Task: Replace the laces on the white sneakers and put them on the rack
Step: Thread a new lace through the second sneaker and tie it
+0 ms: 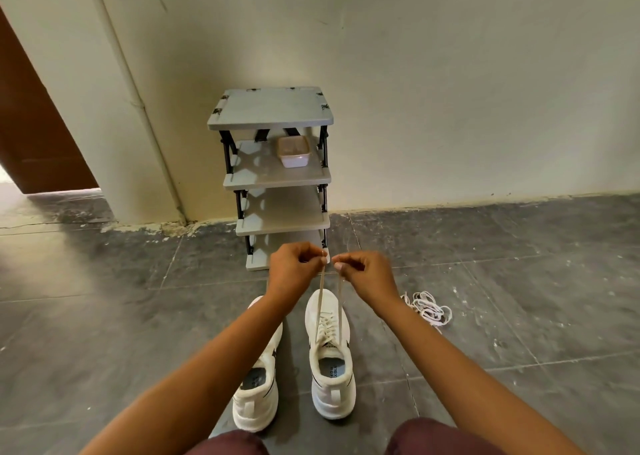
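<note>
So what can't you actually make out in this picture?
- Left sneaker, head view: the left forearm crosses its front, so its lacing is hidden.
- Lace ends: lost inside the grip of the left hand and right hand.
- Container on the rack: contents too small.
- Rack's bottom shelf: hands cover its front.

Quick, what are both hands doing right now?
Left hand: closed, pinching one end of the lace on the right sneaker.
Right hand: closed, pinching the other end of that lace.
</note>
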Demonstrator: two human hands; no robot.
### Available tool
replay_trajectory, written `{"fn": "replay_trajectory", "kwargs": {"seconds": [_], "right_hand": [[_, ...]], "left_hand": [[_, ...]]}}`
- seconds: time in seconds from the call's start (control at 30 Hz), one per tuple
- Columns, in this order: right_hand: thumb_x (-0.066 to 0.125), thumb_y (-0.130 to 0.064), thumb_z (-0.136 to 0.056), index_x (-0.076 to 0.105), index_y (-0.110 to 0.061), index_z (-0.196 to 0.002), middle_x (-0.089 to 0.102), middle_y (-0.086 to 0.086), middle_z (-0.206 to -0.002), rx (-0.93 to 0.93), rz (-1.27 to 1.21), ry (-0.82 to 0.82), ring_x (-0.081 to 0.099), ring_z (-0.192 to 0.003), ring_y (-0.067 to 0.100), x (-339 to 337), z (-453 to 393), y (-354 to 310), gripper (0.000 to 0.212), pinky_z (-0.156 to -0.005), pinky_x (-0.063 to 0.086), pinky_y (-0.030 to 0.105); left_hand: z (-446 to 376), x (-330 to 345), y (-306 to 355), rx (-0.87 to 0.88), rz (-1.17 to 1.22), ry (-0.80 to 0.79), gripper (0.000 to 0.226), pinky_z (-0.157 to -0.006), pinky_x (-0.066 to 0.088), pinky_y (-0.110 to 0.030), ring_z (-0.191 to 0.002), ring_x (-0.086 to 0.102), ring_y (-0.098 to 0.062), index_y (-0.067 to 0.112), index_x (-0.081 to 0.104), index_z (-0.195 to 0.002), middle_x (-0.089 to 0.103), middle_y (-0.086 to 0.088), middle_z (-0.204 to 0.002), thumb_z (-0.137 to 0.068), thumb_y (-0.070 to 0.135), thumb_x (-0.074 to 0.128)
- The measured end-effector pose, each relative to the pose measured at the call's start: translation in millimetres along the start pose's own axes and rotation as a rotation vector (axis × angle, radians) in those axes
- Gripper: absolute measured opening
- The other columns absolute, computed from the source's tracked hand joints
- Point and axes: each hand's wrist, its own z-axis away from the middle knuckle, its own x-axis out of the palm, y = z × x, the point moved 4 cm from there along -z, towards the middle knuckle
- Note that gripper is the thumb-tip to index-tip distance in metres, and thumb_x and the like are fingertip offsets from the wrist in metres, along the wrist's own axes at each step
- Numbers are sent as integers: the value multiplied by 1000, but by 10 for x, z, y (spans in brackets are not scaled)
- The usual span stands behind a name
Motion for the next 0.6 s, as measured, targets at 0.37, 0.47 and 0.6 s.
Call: {"fn": "replay_trajectory", "kwargs": {"seconds": [0.37,0.47,0.6], "right_hand": [[69,-12,-82,73,-8,-89,71,6,-77,-24,-112,71,68,-70,15,119,21,-56,9,-70,59,33],[69,-12,-83,73,-9,-88,71,5,-75,-36,-113,78,67,-68,14,119,27,-59,7,-71,59,35],[69,-11,-83,73,-9,-89,72,6,-77,-46,-105,87,68,-70,15,129,17,-55,8,-72,59,38]], "left_hand": [[-16,-36,62,112,-103,6,13,-79,56,-28,-77,68,-15,5,73,-96,72,-10,-87,-85,9,67],[-31,-40,76,117,-117,-1,13,-78,56,-28,-77,68,-16,4,73,-95,72,-10,-86,-84,10,68],[-58,-43,98,136,-173,-1,12,-77,57,-31,-75,68,-17,5,74,-93,72,-10,-84,-83,11,68]]}}
